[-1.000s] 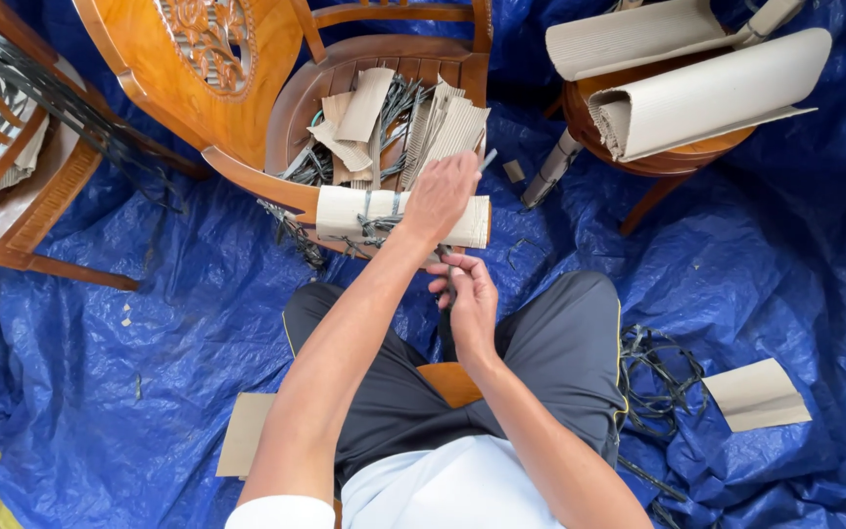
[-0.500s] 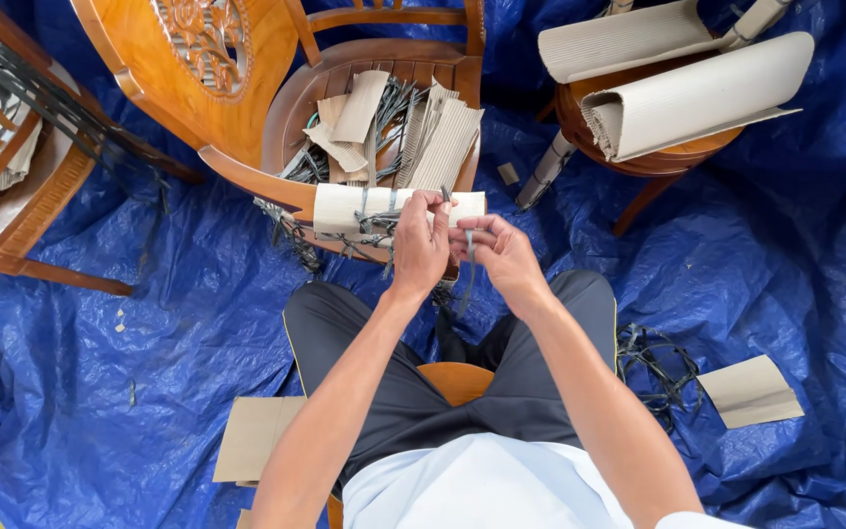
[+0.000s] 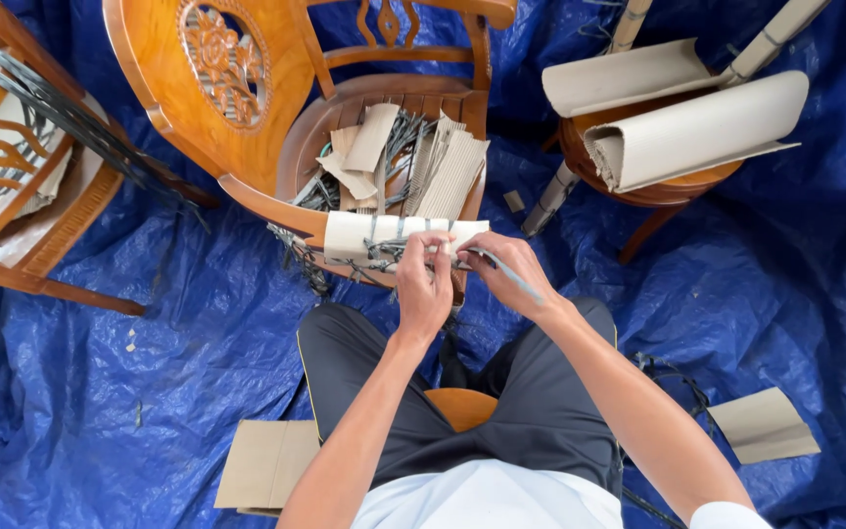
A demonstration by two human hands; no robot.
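Blue tarp (image 3: pixel 198 362) under three wooden chairs.
Both hands pinch grey twine (image 3: pixel 501 269) at one paper-wrapped chair rail (image 3: pixel 359 235), frame centre: left hand (image 3: pixel 423 284), right hand (image 3: pixel 506 274); two cardboard rolls (image 3: pixel 697 132) upper right.

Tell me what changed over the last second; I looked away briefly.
The right hand rose from the lap to the cardboard-wrapped chair rail, joining the left hand; it now pinches a grey strap. The cardboard rolls stayed put.
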